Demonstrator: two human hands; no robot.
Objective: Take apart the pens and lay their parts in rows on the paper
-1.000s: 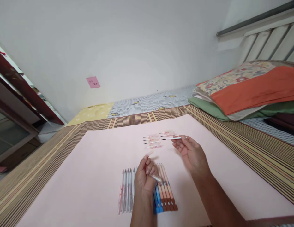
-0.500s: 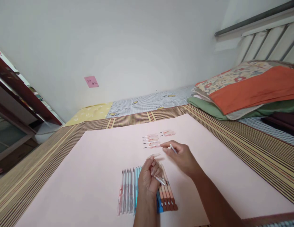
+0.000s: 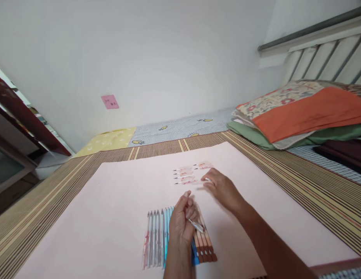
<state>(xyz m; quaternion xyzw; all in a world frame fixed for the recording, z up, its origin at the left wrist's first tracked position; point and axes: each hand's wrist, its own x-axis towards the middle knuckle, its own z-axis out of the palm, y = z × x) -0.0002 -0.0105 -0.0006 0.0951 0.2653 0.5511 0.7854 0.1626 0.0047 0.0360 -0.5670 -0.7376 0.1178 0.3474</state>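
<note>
My left hand (image 3: 184,217) is closed around a clear pen barrel (image 3: 197,226), whose silvery end sticks out below the fingers. My right hand (image 3: 222,188) pinches a slim whitish pen part (image 3: 208,180), blurred at its tip, just right of the left hand's fingertips. Beyond both hands lie several thin pen refills (image 3: 184,178) with dark tips, in two short columns. Under and beside the left wrist is a row of pens: clear greyish pens (image 3: 154,238), light blue pens (image 3: 166,221) and peach pens with brown ends (image 3: 206,244). The left hand hides the row's middle.
A pale pink sheet (image 3: 116,209) lies beneath everything, on a striped mat (image 3: 66,182). Folded bedding (image 3: 302,112) is piled at the right, near a white radiator (image 3: 320,60). A pink note (image 3: 109,101) sticks to the wall behind.
My right hand has drawn slightly away from my left, and the part in its fingers lies flatter. The pale tip above my left fingers no longer shows. The view has shifted slightly.
</note>
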